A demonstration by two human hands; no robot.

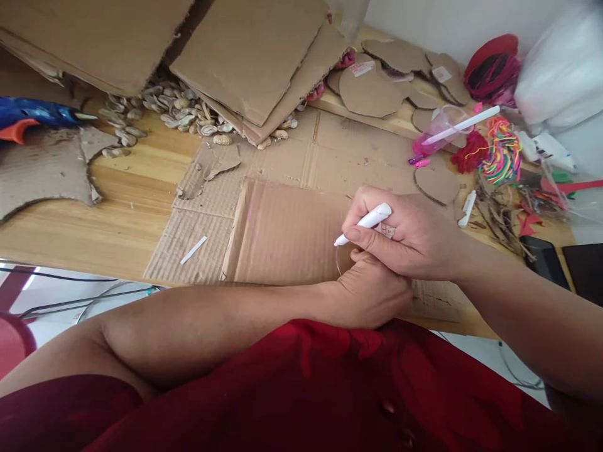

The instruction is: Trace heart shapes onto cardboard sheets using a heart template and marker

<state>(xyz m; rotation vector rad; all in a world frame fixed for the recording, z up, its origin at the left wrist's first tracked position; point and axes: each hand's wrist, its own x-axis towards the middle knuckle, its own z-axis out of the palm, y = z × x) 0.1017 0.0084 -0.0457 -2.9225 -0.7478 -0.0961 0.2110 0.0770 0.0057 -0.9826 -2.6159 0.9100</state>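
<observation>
- White plastic marker (374,216) — in the right hand (414,235), over the R part of a flat brown corrugated-cardboard sheet (287,232); tip down at the sheet, by a thin curved line (338,262).
- R fingers: narrow, closed round the marker, thumb along its near side.
- Left hand (377,292): low on the sheet, just under the R hand, nearer the body; its fingers curled & mostly hidden — can't tell if they grip anything.
- White label w/ red print (387,231) shows btwn the hands; what it's stuck to is mostly hidden.
- Faint purple curve (252,220) on the sheet's L part.
- Under the sheet: larger ribbed cardboard base (193,216), w/ a thin white strip (193,250) lying on it, L of the sheet.
- Beyond: stack of brown cardboard squares (254,56), tan peanut shells (202,119) along its near edge.
- Far L: blue glue gun w/ orange trigger (40,113), nozzle pointing R.
- Far R: round-cut cardboard pieces (372,91), clear pink cup (431,135), multicoloured string bundle (502,154).
- All on a light wooden counter (132,213).
</observation>
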